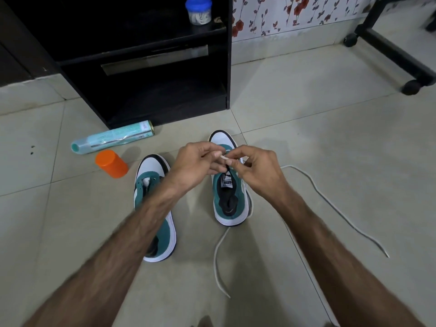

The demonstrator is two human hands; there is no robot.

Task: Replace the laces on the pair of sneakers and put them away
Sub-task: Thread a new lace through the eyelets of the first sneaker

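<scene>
Two teal suede sneakers with smooth white leather toes and white rubber soles stand side by side on glossy beige floor tiles, toes toward twelve o'clock. The left sneaker [154, 206] has bare eyelets; the right sneaker [230, 197] sits at its three o'clock, black tongue label showing. Over the right one's eyelets, the left hand [195, 166] and right hand [256, 167] meet, fingers curled, both pinching the stiff tip of a flat white lace [330, 204]. The rest of that lace trails across the tiles toward four o'clock; another stretch runs from the shoe's heel toward six. At ten o'clock lie a pale green cylindrical spray can [113, 140] and an orange plastic cap [111, 163].
</scene>
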